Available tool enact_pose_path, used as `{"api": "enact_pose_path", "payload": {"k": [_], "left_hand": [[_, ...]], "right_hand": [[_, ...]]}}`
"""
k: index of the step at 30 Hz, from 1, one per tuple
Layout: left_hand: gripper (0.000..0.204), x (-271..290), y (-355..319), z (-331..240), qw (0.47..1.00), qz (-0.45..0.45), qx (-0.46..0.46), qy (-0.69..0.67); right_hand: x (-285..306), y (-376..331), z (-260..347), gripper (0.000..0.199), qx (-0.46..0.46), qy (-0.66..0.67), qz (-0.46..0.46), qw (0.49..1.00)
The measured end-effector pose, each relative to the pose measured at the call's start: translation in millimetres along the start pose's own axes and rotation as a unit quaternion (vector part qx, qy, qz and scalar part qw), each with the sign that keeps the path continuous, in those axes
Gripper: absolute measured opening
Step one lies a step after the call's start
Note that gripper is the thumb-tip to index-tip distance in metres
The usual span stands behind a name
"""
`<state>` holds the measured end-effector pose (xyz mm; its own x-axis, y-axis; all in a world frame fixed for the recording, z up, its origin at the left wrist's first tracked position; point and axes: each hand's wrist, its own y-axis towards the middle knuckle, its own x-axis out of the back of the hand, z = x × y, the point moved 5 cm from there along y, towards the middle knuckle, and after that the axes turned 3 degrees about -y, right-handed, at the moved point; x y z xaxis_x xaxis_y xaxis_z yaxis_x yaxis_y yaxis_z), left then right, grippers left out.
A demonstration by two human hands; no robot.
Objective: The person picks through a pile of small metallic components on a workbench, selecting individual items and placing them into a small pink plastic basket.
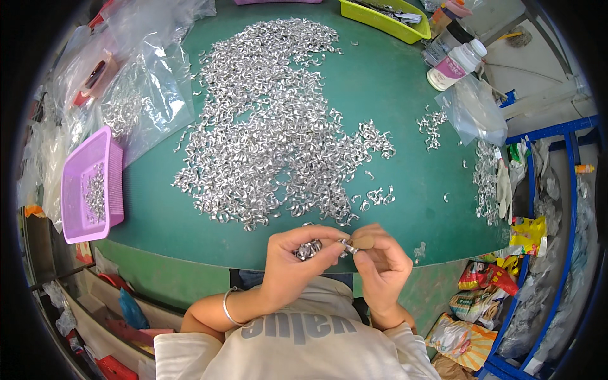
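Note:
Close to the table's near edge, my left hand (288,256) is closed around several small curved silver metal pieces (308,249). Its thumb and fingertip pinch one silver piece (348,247) that points toward the other hand. Beside it, my right hand (385,259) is closed in a pinch on a small flat tan piece (363,242), held against that silver piece. What lies behind the right fingers is hidden. A large heap of the same curved silver pieces (266,126) spreads over the green table (373,82) just beyond both hands.
A purple basket (115,183) with some pieces stands at left, near clear plastic bags (158,88). Far right are a yellow-green tray (380,14), a white bottle (457,63) and a plastic bag (475,114). More pieces (486,183) lie along the right edge, by a blue rack (570,190).

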<state>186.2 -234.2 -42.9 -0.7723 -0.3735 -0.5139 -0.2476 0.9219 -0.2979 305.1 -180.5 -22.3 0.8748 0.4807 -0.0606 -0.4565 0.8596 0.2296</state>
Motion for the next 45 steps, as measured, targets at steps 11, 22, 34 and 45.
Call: {"api": "enact_pose_path", "payload": {"k": [11, 22, 34, 45], "left_hand": [[0.017, -4, -3, -22, 0.974, 0.033, -0.166, 0.15], [0.018, -6, -4, -26, 0.968, 0.039, -0.187, 0.162], [0.018, -8, -5, -29, 0.962, 0.038, -0.202, 0.18], [0.014, -7, -3, -26, 0.972, 0.039, -0.172, 0.156]], "right_hand": [[-2, -5, -13, 0.013, -0.07, 0.15, 0.023, 0.986], [-3, -7, -12, 0.011, -0.059, 0.131, 0.008, 0.99], [-2, -5, -2, 0.014, 0.005, 0.075, -0.005, 0.997], [-3, -3, 8, 0.017, 0.066, 0.005, -0.01, 0.998]]}}
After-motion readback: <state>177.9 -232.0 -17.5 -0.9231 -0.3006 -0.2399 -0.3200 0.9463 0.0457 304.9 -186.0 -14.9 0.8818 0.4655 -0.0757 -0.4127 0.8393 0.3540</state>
